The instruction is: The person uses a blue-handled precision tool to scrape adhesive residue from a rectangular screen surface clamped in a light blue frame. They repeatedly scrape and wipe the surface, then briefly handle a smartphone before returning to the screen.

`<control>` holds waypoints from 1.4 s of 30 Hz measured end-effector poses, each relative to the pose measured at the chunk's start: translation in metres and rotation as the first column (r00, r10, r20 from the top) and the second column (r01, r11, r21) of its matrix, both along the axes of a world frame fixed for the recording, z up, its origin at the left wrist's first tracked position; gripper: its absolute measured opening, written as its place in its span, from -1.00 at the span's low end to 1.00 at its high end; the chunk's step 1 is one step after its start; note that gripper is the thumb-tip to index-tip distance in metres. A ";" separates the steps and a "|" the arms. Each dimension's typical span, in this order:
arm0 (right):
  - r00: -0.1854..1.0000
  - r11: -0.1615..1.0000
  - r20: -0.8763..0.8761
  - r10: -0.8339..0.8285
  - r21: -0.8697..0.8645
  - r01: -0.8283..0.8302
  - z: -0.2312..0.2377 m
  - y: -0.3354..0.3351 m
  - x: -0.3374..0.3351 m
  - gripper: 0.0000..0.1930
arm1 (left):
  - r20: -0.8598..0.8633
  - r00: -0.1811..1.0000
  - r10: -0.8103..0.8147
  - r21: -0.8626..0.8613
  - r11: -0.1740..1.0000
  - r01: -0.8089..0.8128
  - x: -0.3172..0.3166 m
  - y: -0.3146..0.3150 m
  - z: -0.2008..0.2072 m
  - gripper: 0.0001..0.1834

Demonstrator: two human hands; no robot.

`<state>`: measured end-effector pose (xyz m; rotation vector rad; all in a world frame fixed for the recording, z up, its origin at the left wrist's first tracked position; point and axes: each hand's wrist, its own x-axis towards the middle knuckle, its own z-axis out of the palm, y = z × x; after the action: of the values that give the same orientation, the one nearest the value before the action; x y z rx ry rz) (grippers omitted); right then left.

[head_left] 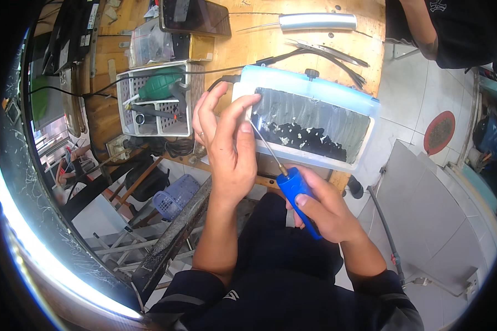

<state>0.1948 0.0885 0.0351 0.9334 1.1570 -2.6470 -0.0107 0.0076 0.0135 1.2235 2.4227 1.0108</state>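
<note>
A blue hand tool with a long thin metal shaft lies in my closed right hand. Its shaft slants up to the left, and the tip comes close to my left thumb. My left hand is open, fingers spread, with the index fingertip at the upper left corner of a dark flat panel. A streaky grey film covers the panel's far part; the near part is shiny black, with small whitish crumbs along the boundary. The panel lies on a pale blue device with a black knob at its back.
Beyond the device lie tweezers, a silver cylinder tool and a phone. A white basket with a green bottle stands left on the wooden table. A black cable crosses it. Another person's arm shows far right.
</note>
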 end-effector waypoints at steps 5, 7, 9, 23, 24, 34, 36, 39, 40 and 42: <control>0.999 0.999 0.000 -0.034 0.033 0.034 -0.002 -0.003 -0.002 -0.43 | 0.018 1.000 0.011 0.044 0.999 -0.011 -0.004 0.005 -0.005 -0.63; 1.000 0.999 0.009 -0.023 0.028 0.023 -0.001 -0.004 -0.002 -0.43 | 0.022 1.000 0.021 0.053 0.998 -0.022 -0.004 0.006 -0.005 -0.62; 0.998 0.998 0.026 -0.055 0.001 0.055 -0.001 -0.004 -0.002 -0.43 | 0.027 0.999 0.028 0.056 0.998 -0.030 -0.004 0.007 -0.006 -0.63; 0.996 0.996 -0.002 -0.084 0.041 0.084 -0.004 -0.010 0.000 -0.41 | -0.025 0.998 0.065 0.130 0.990 -0.062 -0.007 0.018 -0.017 -0.83; 0.996 0.996 0.015 -0.089 0.024 0.089 -0.003 -0.010 0.000 -0.41 | -0.037 0.997 0.064 0.135 0.989 -0.058 -0.007 0.019 -0.018 -0.84; 0.998 0.998 0.028 -0.056 0.034 0.055 0.002 -0.009 0.001 -0.43 | 0.135 0.991 0.003 0.211 0.977 -0.032 -0.010 0.014 -0.019 -0.77; 0.997 0.997 0.032 -0.074 0.009 0.073 0.002 -0.010 0.000 -0.44 | 0.148 0.989 -0.026 0.204 0.979 -0.005 -0.011 0.012 -0.017 -0.74; 0.996 0.997 0.030 -0.082 0.006 0.082 0.001 -0.012 -0.001 -0.42 | 0.129 0.991 -0.041 0.182 0.983 0.017 -0.013 0.011 -0.016 -0.73; 0.996 0.996 0.017 -0.086 0.017 0.086 0.001 -0.012 -0.002 -0.42 | 0.121 0.992 -0.038 0.169 0.986 0.017 -0.013 0.011 -0.016 -0.73; 0.995 0.995 0.031 -0.097 -0.006 0.097 0.001 -0.012 -0.001 -0.41 | 0.095 0.995 -0.043 0.163 0.986 0.027 -0.015 0.012 -0.016 -0.75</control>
<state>0.1933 0.0766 0.0358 1.0514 1.1218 -2.6993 -0.0252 0.0201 -0.0029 1.2308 2.2741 1.2481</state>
